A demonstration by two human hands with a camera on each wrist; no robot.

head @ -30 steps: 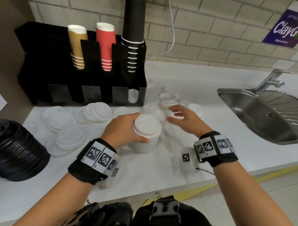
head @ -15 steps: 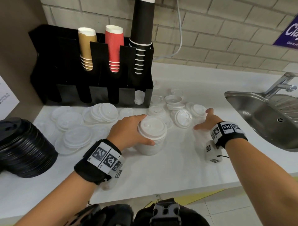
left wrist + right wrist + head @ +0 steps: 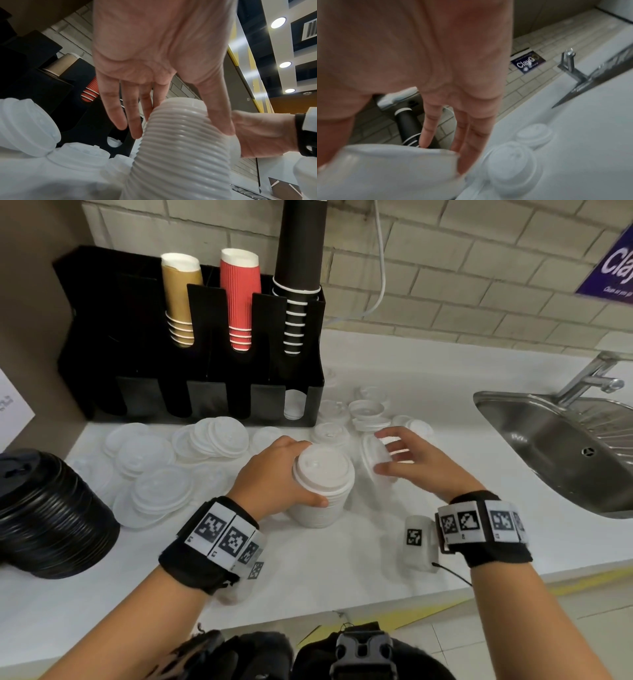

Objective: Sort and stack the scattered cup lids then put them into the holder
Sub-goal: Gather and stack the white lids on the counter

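Note:
A tall stack of white cup lids stands on the counter. My left hand grips it from the left, thumb in front and fingers behind; the left wrist view shows the ribbed stack between thumb and fingers. Just right of the stack, my right hand pinches a single white lid, tilted on edge. In the right wrist view that lid is blurred under the fingers. The black holder stands at the back left, with white lids in its rightmost slot.
Loose white and clear lids lie before the holder and behind my hands. A pile of black lids sits at the left. Gold, red and black cup stacks fill the holder's top. A steel sink is at the right.
My right hand lifted a white lid from the loose ones at the right and brought it in beside the stack. The left hand kept hold of the stack.

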